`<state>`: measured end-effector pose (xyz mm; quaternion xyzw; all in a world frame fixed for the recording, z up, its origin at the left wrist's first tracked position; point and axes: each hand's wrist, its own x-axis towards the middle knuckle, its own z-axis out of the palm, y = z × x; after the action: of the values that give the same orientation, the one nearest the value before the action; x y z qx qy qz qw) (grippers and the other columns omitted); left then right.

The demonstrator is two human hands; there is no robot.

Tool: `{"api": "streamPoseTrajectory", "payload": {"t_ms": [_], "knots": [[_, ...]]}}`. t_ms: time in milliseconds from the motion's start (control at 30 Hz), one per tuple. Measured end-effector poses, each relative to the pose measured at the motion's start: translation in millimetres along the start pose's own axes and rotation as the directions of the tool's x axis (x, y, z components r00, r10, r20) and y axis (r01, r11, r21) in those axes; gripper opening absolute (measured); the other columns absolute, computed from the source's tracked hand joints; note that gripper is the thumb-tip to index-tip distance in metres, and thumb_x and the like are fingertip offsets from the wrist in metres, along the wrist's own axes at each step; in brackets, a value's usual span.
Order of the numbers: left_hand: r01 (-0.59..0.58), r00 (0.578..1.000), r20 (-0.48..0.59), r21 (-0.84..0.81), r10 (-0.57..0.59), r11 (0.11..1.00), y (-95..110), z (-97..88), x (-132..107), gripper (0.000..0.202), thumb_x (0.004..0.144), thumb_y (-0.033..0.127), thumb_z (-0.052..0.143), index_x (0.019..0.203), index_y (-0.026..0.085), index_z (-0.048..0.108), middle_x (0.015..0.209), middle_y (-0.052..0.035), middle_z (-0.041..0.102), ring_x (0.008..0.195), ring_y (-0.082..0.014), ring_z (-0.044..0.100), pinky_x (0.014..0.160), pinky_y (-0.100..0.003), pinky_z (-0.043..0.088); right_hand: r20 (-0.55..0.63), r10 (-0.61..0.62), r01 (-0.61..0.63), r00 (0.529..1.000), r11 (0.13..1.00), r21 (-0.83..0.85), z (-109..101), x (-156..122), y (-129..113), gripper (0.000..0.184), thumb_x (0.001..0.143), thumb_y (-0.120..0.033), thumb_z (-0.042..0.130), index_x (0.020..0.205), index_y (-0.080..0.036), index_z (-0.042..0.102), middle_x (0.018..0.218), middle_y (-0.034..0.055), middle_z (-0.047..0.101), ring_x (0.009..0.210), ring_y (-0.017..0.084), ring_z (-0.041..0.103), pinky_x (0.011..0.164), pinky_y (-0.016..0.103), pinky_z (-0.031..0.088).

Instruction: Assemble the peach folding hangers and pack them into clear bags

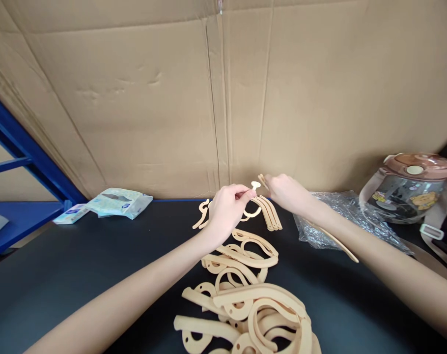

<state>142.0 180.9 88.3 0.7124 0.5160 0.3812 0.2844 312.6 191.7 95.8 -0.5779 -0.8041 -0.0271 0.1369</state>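
My left hand [226, 207] is closed in a pinch on a small cream T-shaped piece [256, 185], its flat head standing up past my fingertips. To its right, my right hand [282, 191] is closed round a long curved beige plastic hanger arm [332, 237]. One end pokes out by my fingers, and the other shows below my forearm. Just under my hands lie several slim curved arms [270, 214] side by side. Hook-shaped beige pieces [203, 212] lie left of my left hand, which partly covers others. Nearer me is a heap of beige hanger parts [260, 295].
A cardboard wall [153, 108] rises behind the black tabletop [79, 275]. At the left are light blue packets [116, 201] and a blue metal frame [32, 162]. Crumpled clear plastic [330, 211] and a strapped clear bottle [407, 191] with a brown lid stand at the right.
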Motion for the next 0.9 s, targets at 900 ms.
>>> {"api": "streamPoseTrajectory", "payload": {"t_ms": [900], "knots": [[0.323,0.938,0.285,-0.522,-0.196,0.789,-36,-25.5,20,0.022,0.096,0.034,0.053,0.094,0.013,0.060,0.079,-0.0002,0.060,0.062,-0.0094,0.057,0.055,-0.022,0.047,-0.123,0.027,0.024,0.992,0.918,0.397,-14,3,16,0.010,0.079,-0.026,0.062,0.085,-0.018,0.061,0.078,0.0039,0.071,0.072,0.019,0.066,0.065,0.030,0.046]]}}
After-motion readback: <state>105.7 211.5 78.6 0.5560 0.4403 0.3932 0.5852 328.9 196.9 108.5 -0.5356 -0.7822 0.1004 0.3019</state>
